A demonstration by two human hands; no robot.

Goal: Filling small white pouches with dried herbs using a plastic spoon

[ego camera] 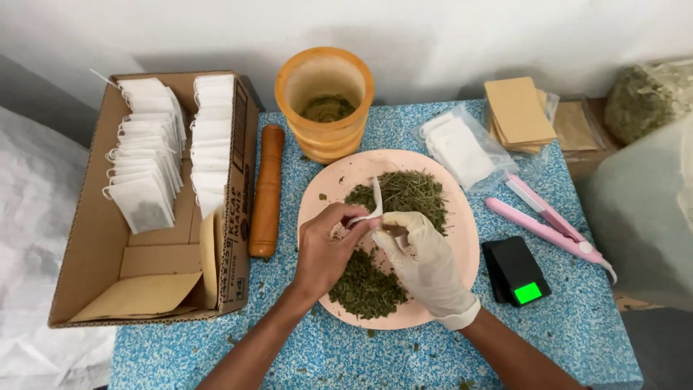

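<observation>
A round pink plate [462, 253] lies on the blue speckled table, carrying two heaps of dried green herbs [404, 191]. My bare left hand [325, 249] hovers over the plate's middle and pinches the handle of a small white plastic spoon [375, 202], its tip pointing toward the far heap. My right hand [426, 263], in a white glove, sits beside it with fingertips curled at the spoon's lower end; what it pinches is hidden. The nearer herb heap [364, 289] lies just below both hands.
An open cardboard box [94, 245] of filled white tea bags stands at left, a wooden pestle [266, 191] beside it. An orange mortar [326, 101] is behind the plate. At right lie a bag of empty sachets [462, 148], brown envelopes [518, 112], a pink sealer [548, 220], a small black scale [516, 271].
</observation>
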